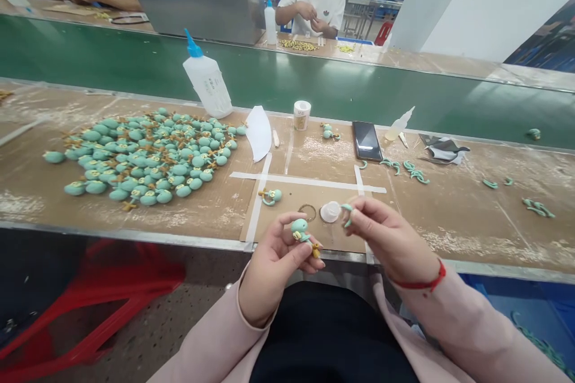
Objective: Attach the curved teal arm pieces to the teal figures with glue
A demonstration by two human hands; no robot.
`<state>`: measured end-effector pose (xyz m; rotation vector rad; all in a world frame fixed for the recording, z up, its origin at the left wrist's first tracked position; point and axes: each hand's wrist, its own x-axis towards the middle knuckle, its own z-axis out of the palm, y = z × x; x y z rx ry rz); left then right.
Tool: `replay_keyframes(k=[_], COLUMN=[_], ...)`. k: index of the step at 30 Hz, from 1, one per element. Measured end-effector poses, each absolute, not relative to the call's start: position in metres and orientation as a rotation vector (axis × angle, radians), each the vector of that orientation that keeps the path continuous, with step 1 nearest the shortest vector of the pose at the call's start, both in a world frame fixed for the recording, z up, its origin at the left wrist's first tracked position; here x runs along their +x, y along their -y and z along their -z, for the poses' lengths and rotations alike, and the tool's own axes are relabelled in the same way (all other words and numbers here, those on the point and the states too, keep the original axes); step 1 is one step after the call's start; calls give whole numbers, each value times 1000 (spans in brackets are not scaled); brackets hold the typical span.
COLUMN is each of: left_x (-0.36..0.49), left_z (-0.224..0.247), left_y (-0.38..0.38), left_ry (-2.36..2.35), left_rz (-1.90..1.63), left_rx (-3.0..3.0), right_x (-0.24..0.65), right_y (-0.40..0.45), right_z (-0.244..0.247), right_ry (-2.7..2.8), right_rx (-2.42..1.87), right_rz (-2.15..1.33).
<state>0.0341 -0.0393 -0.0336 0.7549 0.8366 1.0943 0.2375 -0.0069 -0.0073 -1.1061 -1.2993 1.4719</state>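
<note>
My left hand (276, 260) holds a teal clay figure (300, 230) with yellow parts between thumb and fingers. My right hand (386, 233) pinches a small curved teal clay piece (346, 213) close to that figure, the two apart. Just beyond my hands, a small white cup (330, 212) and a thin ring (307, 212) lie on the cardboard mat (314, 194). A similar teal figure (271, 195) rests there too. Several curved teal pieces (413, 169) lie to the right, and a large heap of teal figures (144, 155) covers the bench at the left.
A large glue bottle (206, 76), a small glue bottle (399, 124), a phone (367, 140) and a white tape roll (302, 115) stand along the bench's back. A green conveyor belt (314, 87) runs behind them. Beyond it, a co-worker (312, 3) works with both hands.
</note>
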Motion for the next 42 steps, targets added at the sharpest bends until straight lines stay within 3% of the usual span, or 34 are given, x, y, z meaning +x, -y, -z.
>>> replay_keyframes(k=[7,25,42], left_x=[37,44,42], left_z=[24,20,24], left_y=[39,40,42], left_ry=[-831,-900,-769], left_rz=[-1213,-1219,-1240], left_rx=[864,830,860], right_x=[200,202,204], right_y=[31,31,40], right_z=[6,2,-12], right_ry=[1004,1151,1551], right_rx=[-908,-984,-951], right_rz=[-1707,-1556,-1189])
